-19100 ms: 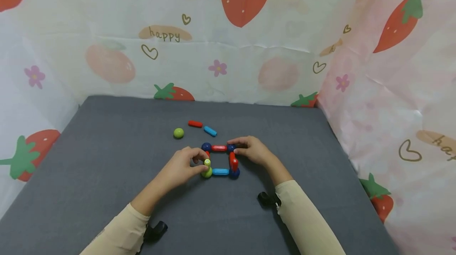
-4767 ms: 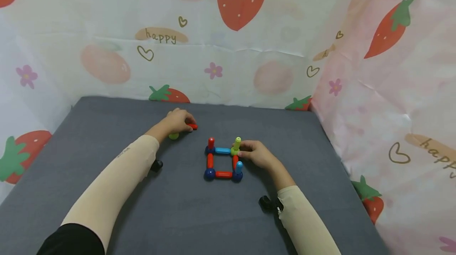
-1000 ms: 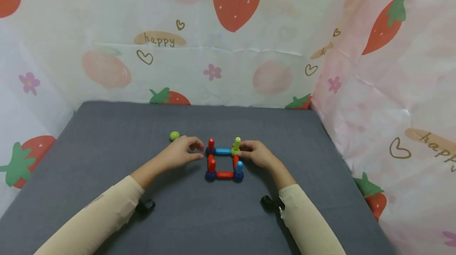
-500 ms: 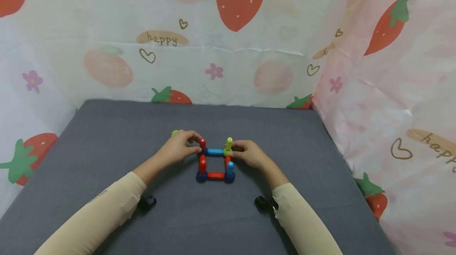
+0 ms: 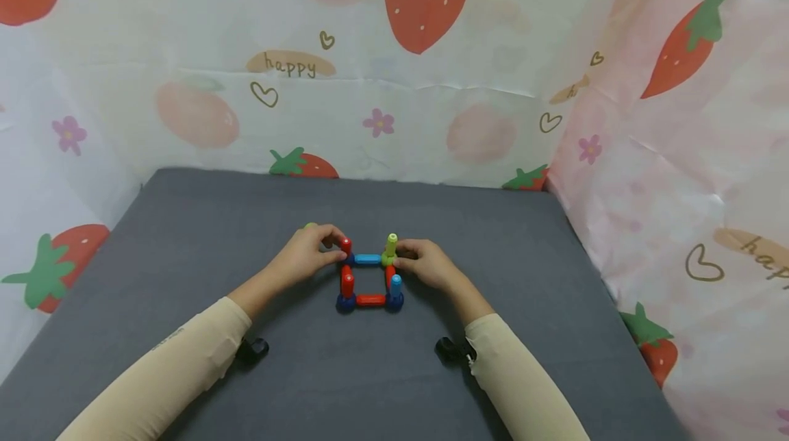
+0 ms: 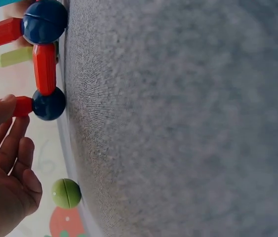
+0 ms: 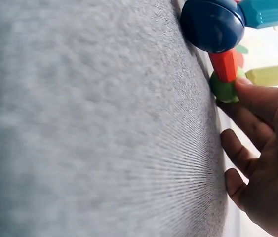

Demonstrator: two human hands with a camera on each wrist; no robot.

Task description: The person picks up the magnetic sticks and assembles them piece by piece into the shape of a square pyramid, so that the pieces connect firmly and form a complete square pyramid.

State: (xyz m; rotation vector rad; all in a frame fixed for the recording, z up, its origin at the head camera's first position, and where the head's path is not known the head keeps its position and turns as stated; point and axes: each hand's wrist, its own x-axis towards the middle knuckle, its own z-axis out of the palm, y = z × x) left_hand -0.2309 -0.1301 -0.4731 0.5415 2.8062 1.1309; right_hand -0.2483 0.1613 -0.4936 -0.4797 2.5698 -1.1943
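A square of magnetic rods and balls lies on the grey table, with a blue bar (image 5: 368, 259) at the back and a red bar (image 5: 370, 300) in front. Short rods stand upright on its corners: red (image 5: 348, 283) at front left, blue (image 5: 396, 283) at front right, yellow-green (image 5: 392, 244) at back right. My left hand (image 5: 303, 253) pinches the red upright rod (image 6: 23, 106) above the back left dark blue ball (image 6: 49, 103). At the back right corner, my right hand (image 5: 429, 265) holds the green ball (image 7: 223, 88) between thumb and index finger.
A loose green ball (image 6: 66, 193) lies on the table behind my left hand, mostly hidden in the head view. Grey cloth covers the table (image 5: 481, 222). A strawberry-print curtain (image 5: 382, 85) hangs along the back and sides.
The red rod my left hand reached for at the back now stands on the front left ball. Within the last second that hand took hold of the back left rod, and the square slid slightly left.
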